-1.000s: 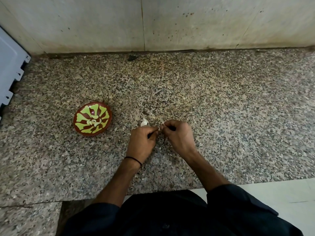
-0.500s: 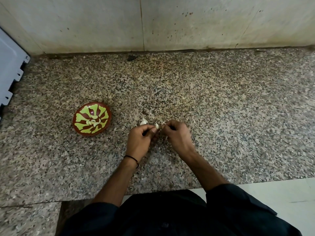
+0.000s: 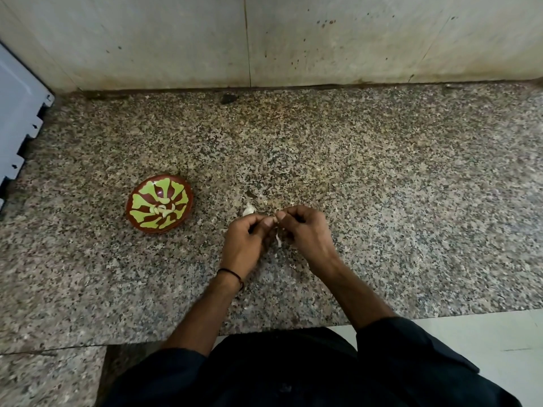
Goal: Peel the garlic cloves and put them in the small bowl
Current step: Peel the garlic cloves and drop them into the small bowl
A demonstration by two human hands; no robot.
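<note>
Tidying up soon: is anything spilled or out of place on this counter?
A loose white garlic piece lies on the counter beyond the left hand, outside the bowl, and a dark speck sits by the wall.

The left grip (image 3: 249, 239) and the right grip (image 3: 305, 230) met, fingers curled, both pinching one garlic clove (image 3: 278, 235).

The person wears a black top (image 3: 279, 374) of plain, matte cloth. Its left sleeve (image 3: 170, 371) and right sleeve (image 3: 411, 345) are loose and end near the elbows, so the forearms are bare. A thin black thread band (image 3: 232, 273) circles the left wrist, with a reddish touch on one side. The left hand (image 3: 245, 239) and right hand (image 3: 308, 233) are uncovered.
</note>
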